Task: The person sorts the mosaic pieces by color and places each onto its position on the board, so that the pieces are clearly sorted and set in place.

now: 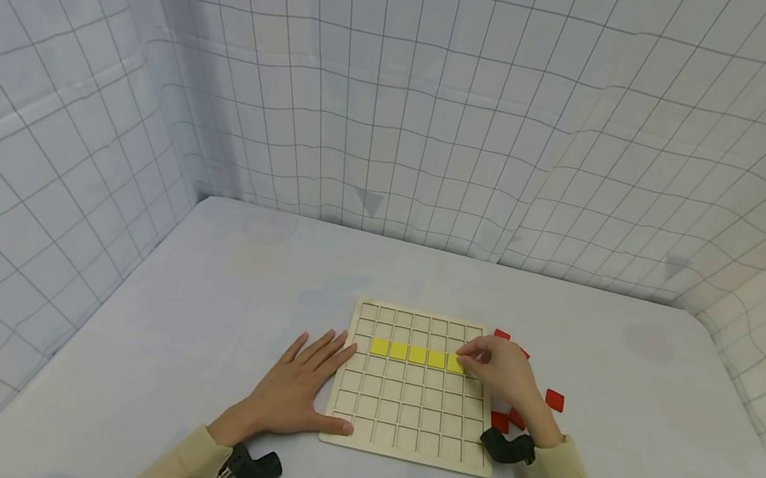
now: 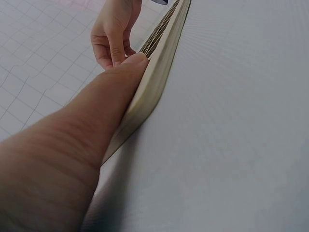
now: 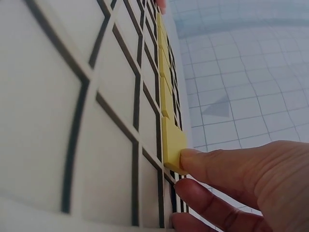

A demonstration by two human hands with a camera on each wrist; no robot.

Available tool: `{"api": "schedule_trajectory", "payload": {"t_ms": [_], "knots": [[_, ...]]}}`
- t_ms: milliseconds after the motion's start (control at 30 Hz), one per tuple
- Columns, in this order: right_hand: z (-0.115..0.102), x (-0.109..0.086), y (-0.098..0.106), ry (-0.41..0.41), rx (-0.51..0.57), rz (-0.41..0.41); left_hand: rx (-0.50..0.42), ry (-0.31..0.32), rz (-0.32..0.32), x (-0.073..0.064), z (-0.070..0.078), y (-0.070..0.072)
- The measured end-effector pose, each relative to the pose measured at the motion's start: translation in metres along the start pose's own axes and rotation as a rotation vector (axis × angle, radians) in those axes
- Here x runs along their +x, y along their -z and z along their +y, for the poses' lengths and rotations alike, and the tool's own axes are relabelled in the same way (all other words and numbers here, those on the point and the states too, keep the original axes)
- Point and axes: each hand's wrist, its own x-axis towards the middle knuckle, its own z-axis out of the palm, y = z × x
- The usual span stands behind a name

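Note:
A pale wooden grid board [image 1: 408, 443] lies on the table, with several yellow square tiles [image 1: 398, 351] side by side in one row. My right hand [image 1: 504, 369] is at the right end of that row, thumb and fingertips pinching the edge of the last yellow tile [image 3: 173, 145]. In the right wrist view this tile stands a little proud of the others. My left hand [image 1: 298, 390] lies with spread, straight fingers at the board's left side. Its thumb [image 2: 120, 72] rests on the near left corner of the frame.
Several red tiles [image 1: 554, 401] lie scattered on the white table right of the board, some partly hidden by my right hand and forearm. White gridded sheets [image 1: 412, 109] hang behind the table and along both sides.

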Motion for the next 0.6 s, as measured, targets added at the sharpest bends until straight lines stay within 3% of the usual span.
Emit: {"api": "schedule_trajectory", "payload": {"t_ms": [600], "knots": [[0.0036,-0.0006,-0.0013,0.018,0.027,-0.003,-0.002,-0.016,0.017,0.0004,0.0016,0.0015]]}}
